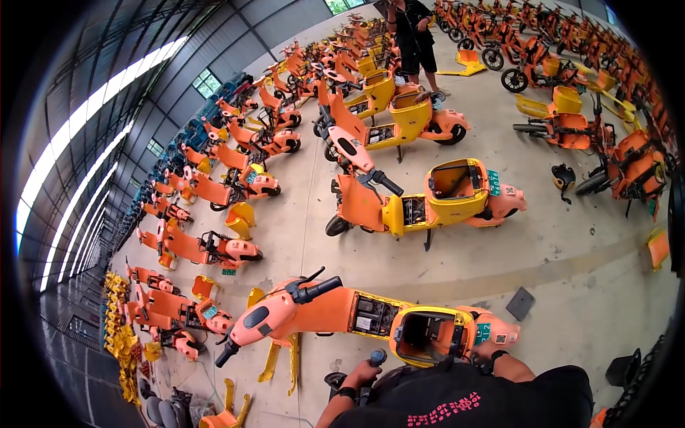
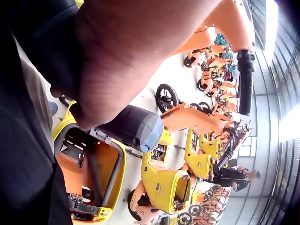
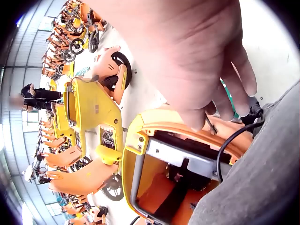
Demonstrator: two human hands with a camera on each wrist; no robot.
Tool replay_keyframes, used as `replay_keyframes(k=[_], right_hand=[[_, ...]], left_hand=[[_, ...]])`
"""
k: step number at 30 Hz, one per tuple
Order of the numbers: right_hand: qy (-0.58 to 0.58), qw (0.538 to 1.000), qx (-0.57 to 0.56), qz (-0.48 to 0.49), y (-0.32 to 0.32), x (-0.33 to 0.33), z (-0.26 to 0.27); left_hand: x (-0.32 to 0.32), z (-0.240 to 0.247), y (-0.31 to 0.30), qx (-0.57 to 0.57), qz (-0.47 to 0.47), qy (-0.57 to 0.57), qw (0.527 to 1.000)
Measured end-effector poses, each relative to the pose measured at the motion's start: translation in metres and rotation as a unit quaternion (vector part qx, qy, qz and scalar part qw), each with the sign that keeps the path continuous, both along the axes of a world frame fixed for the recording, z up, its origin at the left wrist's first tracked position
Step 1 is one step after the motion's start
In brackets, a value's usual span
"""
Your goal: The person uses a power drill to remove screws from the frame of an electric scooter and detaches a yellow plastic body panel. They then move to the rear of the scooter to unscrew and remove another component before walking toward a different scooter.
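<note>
An orange and yellow scooter (image 1: pixel 321 312) stands crosswise before the person, its yellow-rimmed seat compartment (image 1: pixel 405 314) uncovered. The left hand (image 1: pixel 364 374) grips a dark power tool (image 1: pixel 378 357) beside that compartment. In the left wrist view, the hand (image 2: pixel 126 56) is curled round the tool (image 2: pixel 140 127), whose blue-grey end points away over the floor. By the green plate (image 1: pixel 483 333) at the scooter's rear lies the right hand (image 1: pixel 486 351). Seen from the right wrist, this hand (image 3: pixel 192 61) has loosely extended fingers over the compartment's rear edge; whether they touch it is unclear.
A second scooter (image 1: pixel 457 207) stands just beyond, with rows of others behind. A person in black (image 1: pixel 415 36) stands at the back. Yellow panels (image 1: pixel 294 364) and a dark flat piece (image 1: pixel 520 304) lie on the floor. A black cable (image 3: pixel 221 157) loops near the compartment.
</note>
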State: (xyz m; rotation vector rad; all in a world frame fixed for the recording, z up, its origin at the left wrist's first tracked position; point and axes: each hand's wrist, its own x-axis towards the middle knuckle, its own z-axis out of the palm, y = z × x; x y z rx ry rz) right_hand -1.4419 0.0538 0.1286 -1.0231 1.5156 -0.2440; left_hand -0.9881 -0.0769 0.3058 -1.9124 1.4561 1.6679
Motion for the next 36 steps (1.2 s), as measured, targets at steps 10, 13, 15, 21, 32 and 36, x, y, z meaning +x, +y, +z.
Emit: replay_keyframes(k=[10, 13, 15, 21, 32, 36], right_hand=[[0.090, 0.989, 0.092, -0.073, -0.011, 0.021, -0.047], [0.141, 0.989, 0.041, 0.022, -0.014, 0.018, -0.033], [0.229, 0.943, 0.005, 0.241, -0.027, 0.016, 0.021], [0.195, 0.959, 0.132, 0.158, -0.044, 0.013, 0.040], [0.268, 0.875, 0.017, 0.403, -0.066, 0.019, -0.059], [0.274, 0.876, 0.020, 0.397, -0.062, 0.023, -0.061]], left_hand=[[0.130, -0.100, 0.026, 0.025, -0.047, -0.084, 0.995], [0.190, -0.131, 0.068, 0.016, 0.032, -0.016, 0.999], [0.201, -0.109, 0.097, 0.080, 0.054, -0.039, 0.995], [0.180, -0.069, 0.153, 0.030, -0.039, -0.106, 0.993], [0.124, -0.044, 0.164, 0.036, 0.050, -0.114, 0.992], [0.122, -0.048, 0.174, 0.032, 0.064, -0.113, 0.991]])
